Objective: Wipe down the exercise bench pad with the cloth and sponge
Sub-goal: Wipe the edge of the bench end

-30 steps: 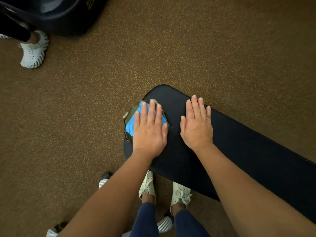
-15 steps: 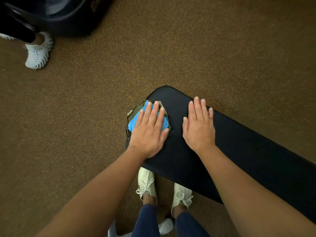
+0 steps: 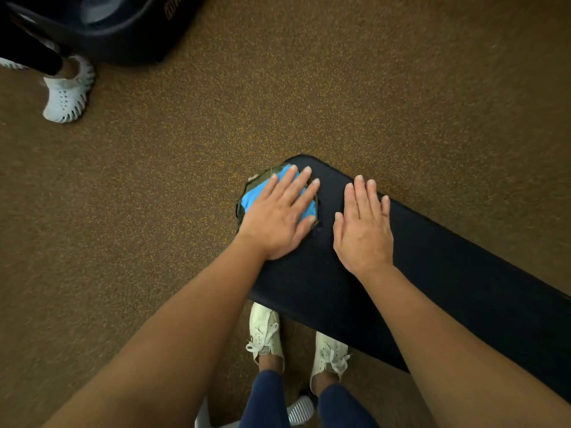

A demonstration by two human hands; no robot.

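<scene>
On speckled brown floor: dark bench pad, running off frame lower right. Black equipment top left, cut off; a bystander's white clog beside it. Left hand flat, fingers spread, pressing blue cloth at pad's rounded end; greenish sponge edge barely visible beneath. Right hand flat, open, empty on pad.

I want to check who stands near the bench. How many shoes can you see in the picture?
3 clear ones: a white clog at upper left, and two cream laced shoes below the bench pad. Partial white soles at the bottom edge and far left may be more.
</scene>
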